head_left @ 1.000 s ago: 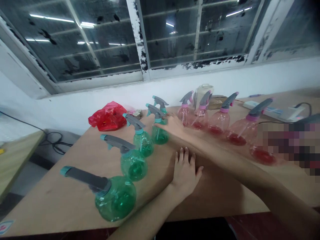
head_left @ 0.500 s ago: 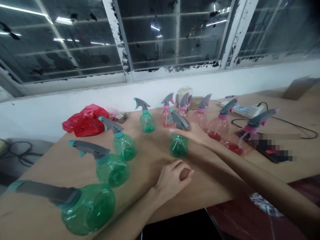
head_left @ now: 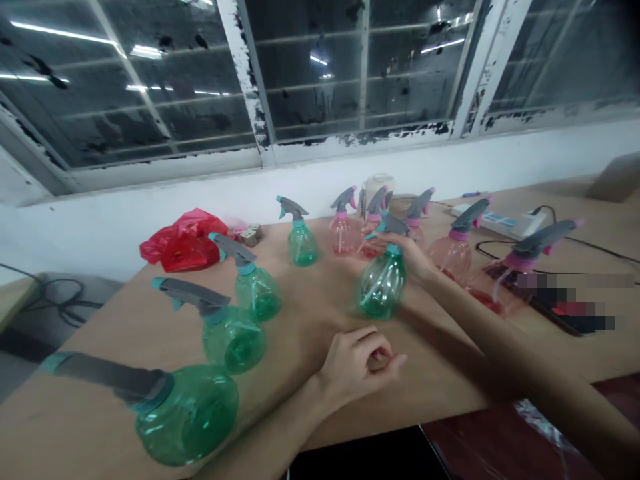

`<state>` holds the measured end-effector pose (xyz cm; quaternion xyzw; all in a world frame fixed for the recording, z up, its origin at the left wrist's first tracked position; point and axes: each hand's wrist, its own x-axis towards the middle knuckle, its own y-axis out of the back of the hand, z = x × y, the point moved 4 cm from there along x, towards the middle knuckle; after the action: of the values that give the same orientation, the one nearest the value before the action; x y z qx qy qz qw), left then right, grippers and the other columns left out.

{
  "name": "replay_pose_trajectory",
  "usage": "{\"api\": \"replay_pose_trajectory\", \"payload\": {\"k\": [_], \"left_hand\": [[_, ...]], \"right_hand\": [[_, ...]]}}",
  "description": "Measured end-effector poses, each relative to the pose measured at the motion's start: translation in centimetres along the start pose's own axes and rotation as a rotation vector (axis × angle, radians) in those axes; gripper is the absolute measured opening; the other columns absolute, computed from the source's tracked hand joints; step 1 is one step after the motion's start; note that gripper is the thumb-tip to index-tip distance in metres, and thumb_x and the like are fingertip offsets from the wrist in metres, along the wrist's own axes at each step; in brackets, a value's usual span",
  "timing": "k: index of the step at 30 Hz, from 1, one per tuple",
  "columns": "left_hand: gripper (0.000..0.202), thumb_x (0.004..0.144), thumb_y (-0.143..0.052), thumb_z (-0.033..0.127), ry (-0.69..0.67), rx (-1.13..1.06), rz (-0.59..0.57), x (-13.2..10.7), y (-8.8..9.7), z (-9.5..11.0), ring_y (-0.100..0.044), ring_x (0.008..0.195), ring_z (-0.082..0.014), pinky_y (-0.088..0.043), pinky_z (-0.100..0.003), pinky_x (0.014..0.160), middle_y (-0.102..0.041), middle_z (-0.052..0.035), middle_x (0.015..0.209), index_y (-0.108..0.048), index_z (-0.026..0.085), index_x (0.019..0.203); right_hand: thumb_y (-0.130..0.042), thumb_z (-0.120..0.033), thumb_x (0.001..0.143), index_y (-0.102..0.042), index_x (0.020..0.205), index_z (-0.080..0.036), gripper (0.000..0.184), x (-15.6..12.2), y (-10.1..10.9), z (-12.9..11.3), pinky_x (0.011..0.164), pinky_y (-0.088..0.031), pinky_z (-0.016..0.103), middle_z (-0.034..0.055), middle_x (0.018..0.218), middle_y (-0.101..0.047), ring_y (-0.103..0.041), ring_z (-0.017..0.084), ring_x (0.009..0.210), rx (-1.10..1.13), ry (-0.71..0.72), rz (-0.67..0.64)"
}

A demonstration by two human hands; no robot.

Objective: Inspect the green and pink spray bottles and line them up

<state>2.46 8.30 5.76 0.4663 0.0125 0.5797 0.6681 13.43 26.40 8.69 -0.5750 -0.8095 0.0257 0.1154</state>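
Note:
My right hand (head_left: 413,257) is wrapped round the neck of a green spray bottle (head_left: 383,283) and holds it tilted toward me over the middle of the brown table (head_left: 440,380). My left hand (head_left: 363,363) rests on the table near the front edge, fingers curled loosely into a fist with nothing visible in them. Several other green spray bottles stand in a row to the left, among them a near one (head_left: 187,413), a middle one (head_left: 233,327) and a far one (head_left: 300,240). Several pink spray bottles (head_left: 455,247) line the right side.
A red plastic bag (head_left: 185,243) lies at the table's far left by the wall. A white power strip (head_left: 500,220) with a black cable sits at the far right. A pale container (head_left: 377,187) stands behind the pink bottles. Windows run above the white ledge.
My right hand has taken the green bottle out of the row and brought it toward me, tilting it. My left hand has gone from lying flat to curled.

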Motion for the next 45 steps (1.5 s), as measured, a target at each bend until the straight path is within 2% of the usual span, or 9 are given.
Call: {"api": "replay_pose_trajectory", "payload": {"k": [6, 10, 14, 18, 23, 25, 30, 36, 45], "left_hand": [[0.022, 0.093, -0.042, 0.031, 0.305, 0.321, 0.229, 0.9, 2.3, -3.5, -0.06, 0.073, -0.016, -0.049, -0.03, 0.069, -0.063, -0.0028, 0.079, -0.057, 0.019, 0.084], [0.027, 0.089, -0.051, 0.031, 0.406, 0.661, 0.115, 1.2, 2.3, -6.0, -0.054, 0.11, -0.0284, -0.046, -0.048, 0.091, -0.059, -0.0146, 0.118, -0.056, 0.015, 0.11], [0.043, 0.091, -0.046, 0.04, 0.411, 0.784, -0.018, 1.0, 1.5, -6.7, -0.04, 0.13, -0.0345, -0.039, -0.055, 0.099, -0.045, -0.0197, 0.14, -0.052, 0.013, 0.125], [0.05, 0.093, -0.042, 0.043, 0.419, 0.831, -0.099, 1.0, 1.0, -6.9, -0.038, 0.133, -0.0347, -0.034, -0.055, 0.105, -0.044, -0.0206, 0.142, -0.05, 0.01, 0.129], [0.054, 0.094, -0.038, 0.044, 0.422, 0.858, -0.155, 1.1, 0.9, -6.9, -0.034, 0.135, -0.0361, -0.032, -0.054, 0.107, -0.04, -0.0215, 0.145, -0.047, 0.007, 0.133], [0.055, 0.094, -0.037, 0.044, 0.418, 0.865, -0.163, 1.1, 1.0, -6.9, -0.034, 0.135, -0.0357, -0.031, -0.053, 0.108, -0.04, -0.0214, 0.145, -0.048, 0.007, 0.133], [0.053, 0.093, -0.04, 0.041, 0.396, 0.867, -0.237, 1.0, 1.1, -7.1, -0.035, 0.135, -0.0359, -0.032, -0.054, 0.107, -0.041, -0.021, 0.145, -0.047, 0.009, 0.134], [0.054, 0.094, -0.039, 0.042, 0.404, 0.878, -0.251, 1.0, 1.3, -7.0, -0.036, 0.135, -0.0351, -0.035, -0.051, 0.106, -0.041, -0.0194, 0.146, -0.044, 0.01, 0.137], [0.049, 0.094, -0.041, 0.039, 0.367, 0.862, -0.238, 1.0, 1.3, -6.9, -0.036, 0.135, -0.0355, -0.035, -0.054, 0.105, -0.043, -0.019, 0.144, -0.047, 0.01, 0.134]], "right_hand": [[-0.064, -0.033, 0.076, -0.066, 0.091, -0.023, 0.018, -1.2, 1.8, 1.6, 0.091, -0.052, 0.039, 0.007, 0.098, -0.072, -0.067, 0.023, 0.099, 0.267, -0.17, -0.156], [-0.06, -0.034, 0.08, -0.065, 0.098, -0.022, 0.022, -2.7, 0.5, 2.5, 0.092, -0.052, 0.041, 0.0082, 0.108, -0.069, -0.064, 0.024, 0.107, 0.339, -0.246, -0.256], [-0.058, -0.031, 0.083, -0.066, 0.101, -0.019, 0.023, -4.1, -1.2, 2.7, 0.098, -0.047, 0.038, 0.0082, 0.112, -0.068, -0.062, 0.021, 0.109, 0.438, -0.294, -0.404], [-0.061, -0.028, 0.08, -0.068, 0.095, -0.017, 0.019, -4.8, -1.9, 3.2, 0.096, -0.048, 0.038, 0.0083, 0.102, -0.07, -0.064, 0.021, 0.101, 0.515, -0.358, -0.426], [-0.067, -0.024, 0.075, -0.065, 0.07, -0.017, 0.009, -5.3, -2.1, 4.6, 0.074, -0.054, 0.032, 0.0004, 0.066, -0.063, -0.062, 0.014, 0.064, 0.59, -0.453, -0.302], [-0.067, -0.025, 0.076, -0.063, 0.066, -0.016, 0.013, -5.9, -2.6, 4.6, 0.07, -0.053, 0.031, -0.0003, 0.061, -0.061, -0.06, 0.013, 0.058, 0.583, -0.464, -0.35], [-0.063, -0.035, 0.079, -0.067, 0.08, -0.012, 0.023, -7.4, -4.0, 3.7, 0.089, -0.049, 0.045, 0.0089, 0.076, -0.069, -0.067, 0.023, 0.079, 0.647, -0.488, -0.599], [-0.057, -0.034, 0.085, -0.066, 0.094, -0.011, 0.027, -7.5, -3.9, 3.8, 0.103, -0.039, 0.047, 0.0129, 0.092, -0.072, -0.066, 0.025, 0.1, 0.737, -0.506, -0.557], [-0.051, -0.03, 0.089, -0.064, 0.1, -0.013, 0.024, -7.5, -3.9, 3.4, 0.099, -0.043, 0.047, 0.0117, 0.092, -0.072, -0.065, 0.023, 0.1, 0.775, -0.509, -0.508]]}}
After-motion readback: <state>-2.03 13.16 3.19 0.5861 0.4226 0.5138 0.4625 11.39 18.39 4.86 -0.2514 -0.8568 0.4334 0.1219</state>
